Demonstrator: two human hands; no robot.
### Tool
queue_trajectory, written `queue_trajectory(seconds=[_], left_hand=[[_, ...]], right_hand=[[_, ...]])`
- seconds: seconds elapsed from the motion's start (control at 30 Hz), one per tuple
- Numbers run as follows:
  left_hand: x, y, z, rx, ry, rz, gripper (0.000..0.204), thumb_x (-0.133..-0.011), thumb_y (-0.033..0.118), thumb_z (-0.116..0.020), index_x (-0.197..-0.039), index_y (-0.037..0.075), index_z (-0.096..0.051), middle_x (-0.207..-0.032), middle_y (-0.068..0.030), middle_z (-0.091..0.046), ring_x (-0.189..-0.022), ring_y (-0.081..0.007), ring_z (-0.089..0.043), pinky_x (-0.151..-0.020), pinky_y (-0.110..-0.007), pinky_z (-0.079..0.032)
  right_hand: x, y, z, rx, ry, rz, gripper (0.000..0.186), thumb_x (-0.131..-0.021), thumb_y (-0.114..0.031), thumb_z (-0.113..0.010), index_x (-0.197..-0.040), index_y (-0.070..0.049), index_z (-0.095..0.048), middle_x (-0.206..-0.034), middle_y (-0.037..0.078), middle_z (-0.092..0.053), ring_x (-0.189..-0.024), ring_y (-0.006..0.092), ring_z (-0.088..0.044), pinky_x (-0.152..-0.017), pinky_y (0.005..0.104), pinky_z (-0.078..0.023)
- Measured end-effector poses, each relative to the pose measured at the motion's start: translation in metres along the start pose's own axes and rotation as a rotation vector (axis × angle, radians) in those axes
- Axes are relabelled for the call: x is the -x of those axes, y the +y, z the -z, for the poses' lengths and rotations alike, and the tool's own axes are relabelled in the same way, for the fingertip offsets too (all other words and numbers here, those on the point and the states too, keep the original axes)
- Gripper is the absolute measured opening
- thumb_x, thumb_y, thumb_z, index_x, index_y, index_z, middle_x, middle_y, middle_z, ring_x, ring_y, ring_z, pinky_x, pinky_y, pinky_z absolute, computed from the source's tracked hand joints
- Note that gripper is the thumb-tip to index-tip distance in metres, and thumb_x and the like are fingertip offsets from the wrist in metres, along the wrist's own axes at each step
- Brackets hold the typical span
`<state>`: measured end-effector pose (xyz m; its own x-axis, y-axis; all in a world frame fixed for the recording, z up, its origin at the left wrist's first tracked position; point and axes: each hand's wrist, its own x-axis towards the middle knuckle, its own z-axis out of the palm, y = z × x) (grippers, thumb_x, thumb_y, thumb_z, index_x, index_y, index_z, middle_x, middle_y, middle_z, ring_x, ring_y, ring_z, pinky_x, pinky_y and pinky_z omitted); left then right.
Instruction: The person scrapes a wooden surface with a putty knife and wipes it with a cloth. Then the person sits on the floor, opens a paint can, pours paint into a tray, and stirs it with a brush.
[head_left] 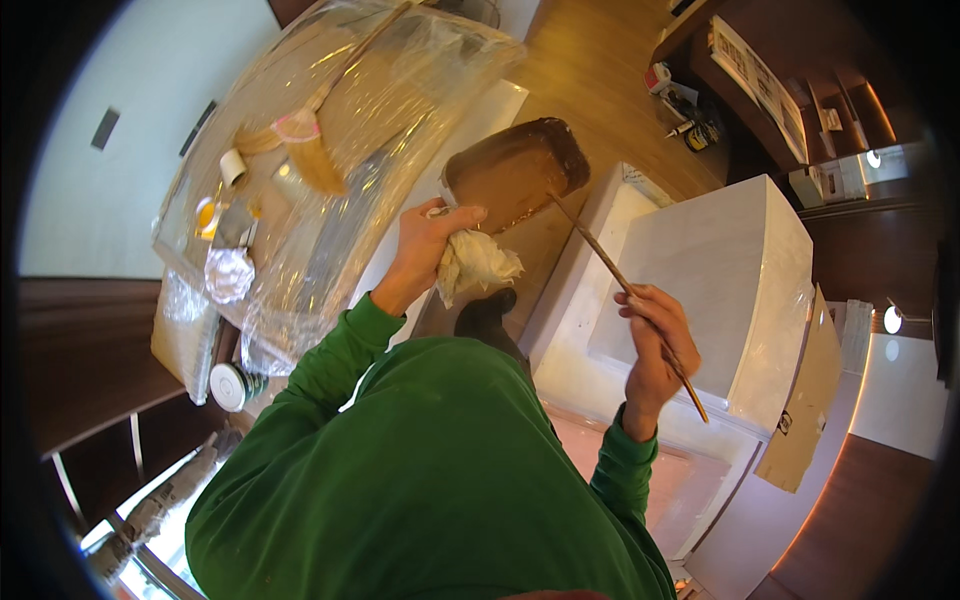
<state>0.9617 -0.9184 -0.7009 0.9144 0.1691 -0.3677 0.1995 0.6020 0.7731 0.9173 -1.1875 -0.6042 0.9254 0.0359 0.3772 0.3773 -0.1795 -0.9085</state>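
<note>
Head view. The left hand (pixel 430 245) is gripping the near left rim of a brown tray (pixel 510 175), its thumb lying over the edge, and is also holding a crumpled pale cloth (pixel 475 265). The right hand (pixel 660 340) is pinching a slender brush (pixel 610 268) between thumb and fingers; the brush's far end is meeting the tray's right side in this view, though contact cannot be confirmed. The tray is sitting ahead of the person, its interior showing brown.

To the left, a surface (pixel 395 115) is standing wrapped in clear plastic; on it a straw broom (pixel 315 160) is lying near a small white cylinder (pixel 232 168). A white-lidded can (pixel 232 386) is standing by its near end. To the right, a large white block (pixel 690 270) is standing, a cardboard sheet (pixel 808 400) resting alongside. Wooden floor (pixel 600 60) is running beyond the tray. Dark shelving (pixel 855 110) is occupying the upper right; a lamp (pixel 893 320) is glowing below it.
</note>
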Motion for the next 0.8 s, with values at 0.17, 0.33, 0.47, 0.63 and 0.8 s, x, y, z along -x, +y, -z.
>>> queue_trajectory(seconds=[0.17,0.33,0.47,0.63,0.8], left_hand=[[-0.07,-0.002,-0.064,-0.041,-0.018,0.006,0.029,-0.078,0.005,-0.078,-0.098,-0.008,-0.061,-0.085,-0.0113,-0.066,-0.067,-0.0162,-0.067,-0.059,-0.029,-0.056],[-0.132,-0.007,-0.12,-0.036,-0.09,0.016,0.032,-0.079,0.004,-0.077,-0.103,-0.009,-0.061,-0.087,-0.0124,-0.068,-0.069,-0.0177,-0.069,-0.062,-0.03,-0.058],[-0.172,-0.015,-0.157,-0.069,-0.111,0.029,0.033,-0.079,0.003,-0.077,-0.105,-0.009,-0.061,-0.088,-0.0127,-0.069,-0.069,-0.0182,-0.069,-0.063,-0.03,-0.058],[-0.232,-0.012,-0.195,-0.056,-0.107,0.034,0.034,-0.078,0.003,-0.077,-0.106,-0.009,-0.06,-0.09,-0.0136,-0.068,-0.069,-0.0181,-0.069,-0.063,-0.03,-0.058],[-0.319,-0.009,-0.226,-0.061,-0.152,0.019,0.031,-0.08,0.006,-0.075,-0.104,-0.006,-0.061,-0.09,-0.0101,-0.067,-0.073,-0.0162,-0.067,-0.066,-0.029,-0.058]], right_hand=[[-0.057,0.046,0.026,-0.012,0.015,-0.022,0.018,-0.083,0.013,-0.058,-0.094,0.004,-0.069,-0.105,0.018,-0.065,-0.095,0.0228,-0.066,-0.081,0.0296,-0.052],[-0.106,0.066,0.065,-0.023,0.122,-0.047,0.017,-0.083,0.013,-0.057,-0.093,0.005,-0.069,-0.105,0.018,-0.065,-0.095,0.0238,-0.067,-0.081,0.0305,-0.052],[-0.153,0.092,0.08,-0.017,0.14,-0.041,0.017,-0.084,0.011,-0.058,-0.095,0.005,-0.069,-0.106,0.017,-0.065,-0.095,0.0216,-0.066,-0.081,0.0281,-0.051],[-0.202,0.124,0.088,-0.005,0.14,-0.102,0.018,-0.082,0.012,-0.059,-0.095,0.006,-0.069,-0.106,0.016,-0.066,-0.095,0.0201,-0.065,-0.081,0.0271,-0.05],[-0.271,0.15,0.1,0.006,0.214,-0.094,0.016,-0.084,0.01,-0.059,-0.097,0.007,-0.069,-0.105,0.019,-0.066,-0.094,0.0246,-0.067,-0.082,0.0304,-0.053]])
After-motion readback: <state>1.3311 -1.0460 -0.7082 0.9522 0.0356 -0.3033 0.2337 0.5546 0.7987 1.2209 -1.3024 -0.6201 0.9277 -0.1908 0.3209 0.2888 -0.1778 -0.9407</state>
